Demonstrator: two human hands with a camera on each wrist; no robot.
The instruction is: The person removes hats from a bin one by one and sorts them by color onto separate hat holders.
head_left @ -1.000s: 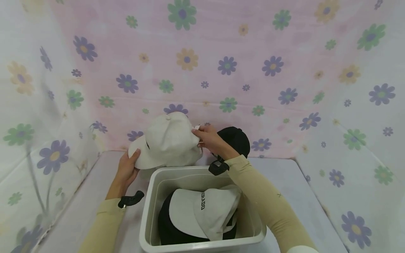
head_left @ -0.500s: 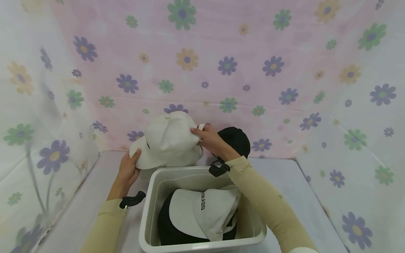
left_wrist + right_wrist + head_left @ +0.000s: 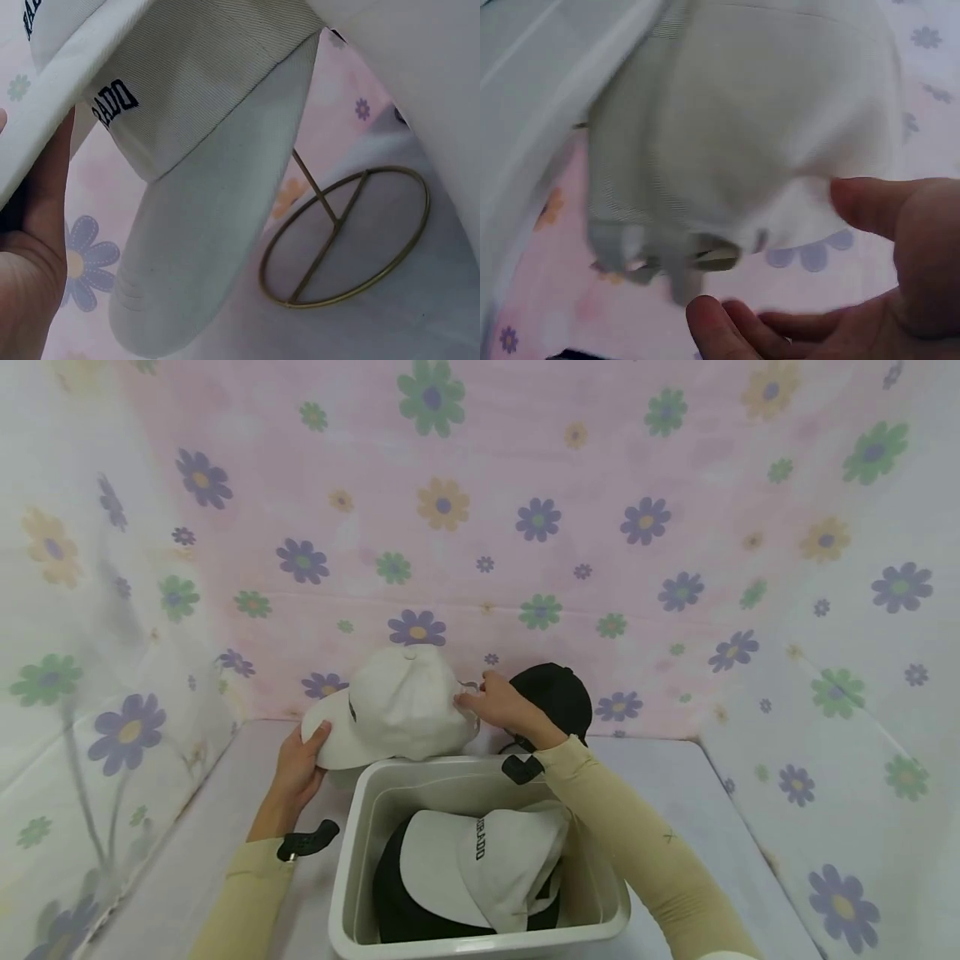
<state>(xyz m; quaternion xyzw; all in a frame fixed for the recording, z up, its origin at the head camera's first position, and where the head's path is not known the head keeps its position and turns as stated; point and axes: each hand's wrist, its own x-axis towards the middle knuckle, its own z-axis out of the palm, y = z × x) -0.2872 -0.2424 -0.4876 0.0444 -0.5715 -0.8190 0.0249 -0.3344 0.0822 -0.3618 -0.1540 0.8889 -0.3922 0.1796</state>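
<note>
A white baseball cap (image 3: 405,706) sits behind the bin, brim to the left. My left hand (image 3: 297,763) grips its brim, thumb on top. Below it in the left wrist view is a second white cap (image 3: 202,172) with dark lettering, beside a gold wire stand (image 3: 352,289); the upper cap appears to lie over it. My right hand (image 3: 510,702) is at the back of the cap. In the right wrist view the thumb (image 3: 855,199) is against or just off the fabric, and the fingers are apart from the hanging strap (image 3: 681,277).
A white plastic bin (image 3: 347,860) stands in front, holding a white lettered cap (image 3: 442,860) on top of a black one (image 3: 397,910). A black cap (image 3: 555,697) is at the back right, beside my right forearm. Flowered cloth walls (image 3: 510,460) surround the table.
The held white cap has come down a little at the crown. My right hand has let go of the back edge and its fingers have spread; the left hand keeps the brim.
</note>
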